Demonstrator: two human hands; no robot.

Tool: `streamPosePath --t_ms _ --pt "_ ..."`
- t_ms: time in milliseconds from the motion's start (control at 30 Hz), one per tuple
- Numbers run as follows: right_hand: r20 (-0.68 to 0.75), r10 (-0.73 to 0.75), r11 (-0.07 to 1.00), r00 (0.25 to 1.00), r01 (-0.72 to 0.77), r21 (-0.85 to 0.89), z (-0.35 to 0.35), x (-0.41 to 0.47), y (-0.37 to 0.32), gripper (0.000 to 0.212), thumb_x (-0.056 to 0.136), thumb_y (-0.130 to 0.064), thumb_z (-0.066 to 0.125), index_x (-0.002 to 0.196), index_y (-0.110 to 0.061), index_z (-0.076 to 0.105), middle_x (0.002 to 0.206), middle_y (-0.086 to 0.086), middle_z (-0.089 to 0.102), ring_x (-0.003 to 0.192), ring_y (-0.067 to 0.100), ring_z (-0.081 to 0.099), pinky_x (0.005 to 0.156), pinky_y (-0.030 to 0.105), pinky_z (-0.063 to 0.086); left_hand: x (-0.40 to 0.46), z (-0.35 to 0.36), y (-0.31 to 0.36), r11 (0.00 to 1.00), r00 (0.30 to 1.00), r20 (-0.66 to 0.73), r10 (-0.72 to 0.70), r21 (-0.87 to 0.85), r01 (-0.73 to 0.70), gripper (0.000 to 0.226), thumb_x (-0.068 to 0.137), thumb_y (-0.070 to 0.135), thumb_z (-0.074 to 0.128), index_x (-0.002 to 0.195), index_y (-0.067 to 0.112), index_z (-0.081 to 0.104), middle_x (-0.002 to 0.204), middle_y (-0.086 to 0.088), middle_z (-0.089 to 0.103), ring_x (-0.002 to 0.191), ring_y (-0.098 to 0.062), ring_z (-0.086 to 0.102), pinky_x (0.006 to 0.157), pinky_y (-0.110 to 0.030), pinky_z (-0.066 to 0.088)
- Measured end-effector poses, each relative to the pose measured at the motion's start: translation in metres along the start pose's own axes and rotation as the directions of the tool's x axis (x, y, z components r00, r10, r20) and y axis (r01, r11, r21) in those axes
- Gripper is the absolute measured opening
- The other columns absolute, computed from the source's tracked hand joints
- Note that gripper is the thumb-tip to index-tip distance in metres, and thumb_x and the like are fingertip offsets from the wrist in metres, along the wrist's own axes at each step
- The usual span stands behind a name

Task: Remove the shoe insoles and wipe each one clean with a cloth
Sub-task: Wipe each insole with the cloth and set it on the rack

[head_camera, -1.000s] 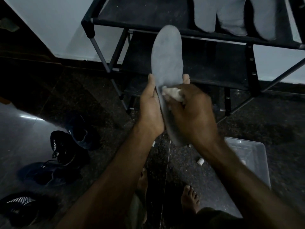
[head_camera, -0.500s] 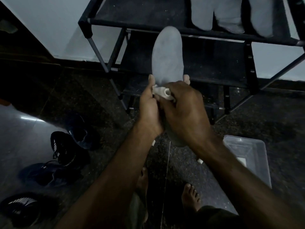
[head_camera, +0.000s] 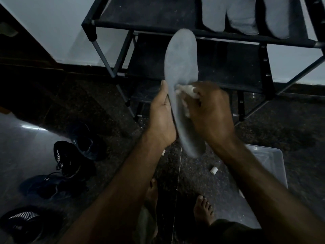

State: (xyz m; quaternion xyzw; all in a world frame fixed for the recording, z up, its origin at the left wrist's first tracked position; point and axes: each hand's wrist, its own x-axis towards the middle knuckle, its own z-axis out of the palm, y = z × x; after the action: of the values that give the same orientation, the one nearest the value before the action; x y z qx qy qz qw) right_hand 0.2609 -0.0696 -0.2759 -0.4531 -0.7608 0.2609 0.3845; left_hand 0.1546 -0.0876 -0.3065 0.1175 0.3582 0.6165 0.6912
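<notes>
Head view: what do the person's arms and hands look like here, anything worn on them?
Both forearms are bare as far as the frame shows, with no sleeves in view. The left hand and right hand carry no gloves, and no rings, watch or wristbands can be seen. The picture is dim and the right hand slightly blurred, so small items could be missed. The feet below are bare too.

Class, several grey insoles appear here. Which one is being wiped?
The insole held upright in the left hand, with the right hand pressing a cloth on it; the others lie on the rack.

Insoles [head_camera: 244, 16] lie on the rack [head_camera: 158, 16]; shoes [head_camera: 70, 159] left, bin [head_camera: 270, 166] right
</notes>
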Motion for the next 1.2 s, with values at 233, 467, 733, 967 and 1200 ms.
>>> streamPosePath --t_ms 233,467,733,967,1200 --pt "-0.036 0.028 1.000 0.999 -0.028 -0.010 -0.002 0.001 0.000 0.017 0.096 -0.021 0.059 0.085 -0.012 0.068 0.078 -0.008 0.061 0.069 -0.002 0.057 0.066 0.008 0.043 -0.006 0.010 0.000 0.999 1.000 -0.008 0.003 0.046 -0.002 0.057 0.102 0.050 0.029 0.126 0.008 0.058 0.120 -0.015 0.064 0.114 -0.028 0.059 0.101 -0.038 0.046" --pt "-0.034 0.075 0.996 0.997 -0.077 -0.041 -0.007 0.006 0.020 0.019 0.096 -0.024 0.059 0.082 -0.013 0.066 0.077 0.000 0.065 0.068 0.007 0.059 0.062 0.013 0.045 -0.005 0.007 -0.002 0.999 1.000 0.014 -0.004 0.041 0.004 0.056 0.102 0.050 0.027 0.123 0.010 0.061 0.119 -0.014 0.065 0.114 -0.028 0.059 0.104 -0.041 0.042" --pt "0.092 0.309 0.827 0.947 -0.315 0.466 -0.012 0.006 0.014 0.015 0.093 -0.017 0.064 0.095 -0.004 0.069 0.081 0.005 0.070 0.071 0.011 0.064 0.064 0.026 0.053 -0.002 0.006 0.011 0.999 0.998 -0.047 0.045 0.030 -0.043 0.065 0.102 0.054 0.024 0.133 0.005 0.054 0.132 -0.019 0.059 0.124 -0.032 0.055 0.110 -0.045 0.038" --pt "0.375 0.334 0.756 0.865 -0.483 0.442 -0.016 0.000 0.016 0.015 0.092 -0.018 0.063 0.104 -0.011 0.070 0.093 0.004 0.074 0.086 0.019 0.071 0.073 0.031 0.059 0.000 0.000 0.022 0.992 0.999 0.013 0.044 -0.115 -0.043 0.074 0.100 0.057 0.018 0.143 0.001 0.040 0.141 -0.021 0.050 0.133 -0.030 0.047 0.113 -0.045 0.034" --pt "0.238 0.310 0.833 0.921 -0.384 0.400 -0.008 0.000 0.011 0.011 0.090 -0.017 0.067 0.095 -0.009 0.073 0.084 0.003 0.074 0.078 0.021 0.071 0.070 0.034 0.059 -0.003 0.008 0.018 0.993 0.996 0.083 -0.030 -0.108 0.038 0.083 0.098 0.064 0.014 0.141 -0.002 0.041 0.134 -0.019 0.054 0.128 -0.031 0.050 0.105 -0.038 0.042"
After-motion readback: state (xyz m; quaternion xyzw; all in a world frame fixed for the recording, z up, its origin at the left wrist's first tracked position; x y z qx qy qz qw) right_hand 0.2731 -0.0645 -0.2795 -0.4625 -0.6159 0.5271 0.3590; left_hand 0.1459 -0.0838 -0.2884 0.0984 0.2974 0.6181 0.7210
